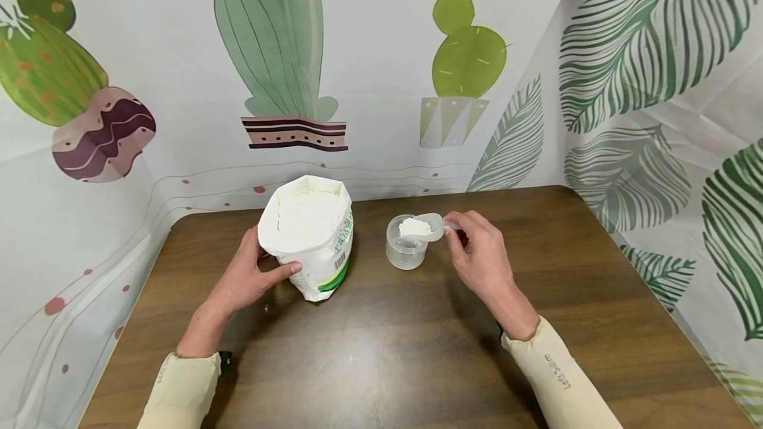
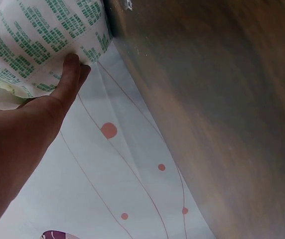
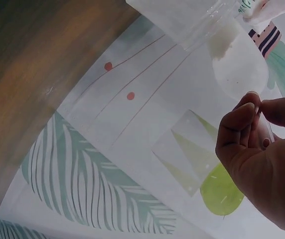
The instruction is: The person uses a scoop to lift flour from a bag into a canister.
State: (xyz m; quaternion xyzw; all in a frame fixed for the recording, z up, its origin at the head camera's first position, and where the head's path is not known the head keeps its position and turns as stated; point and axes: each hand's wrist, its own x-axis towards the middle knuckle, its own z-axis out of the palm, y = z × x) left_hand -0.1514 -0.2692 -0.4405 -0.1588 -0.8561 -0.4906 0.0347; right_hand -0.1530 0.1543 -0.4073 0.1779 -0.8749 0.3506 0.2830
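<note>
An opened white bag (image 1: 318, 270) with green print, filled with white powder (image 1: 306, 217), stands at the left of the table. My left hand (image 1: 250, 277) grips its side, thumb at the front; in the left wrist view fingers (image 2: 70, 74) lie against the bag's printed face (image 2: 38, 42). My right hand (image 1: 479, 253) pinches the handle of a translucent scoop (image 1: 437, 228). White powder (image 1: 414, 226) sits in the scoop's bowl, over the mouth of a small clear round container (image 1: 405, 258). The right wrist view shows the scoop (image 3: 242, 72) beside the container (image 3: 175, 17).
A brown wooden table (image 1: 357, 363) lies beneath everything. Behind it hangs a white cloth (image 1: 381, 71) printed with cacti, and at the right one with leaves (image 1: 632, 171). The container stands between the bag and my right hand.
</note>
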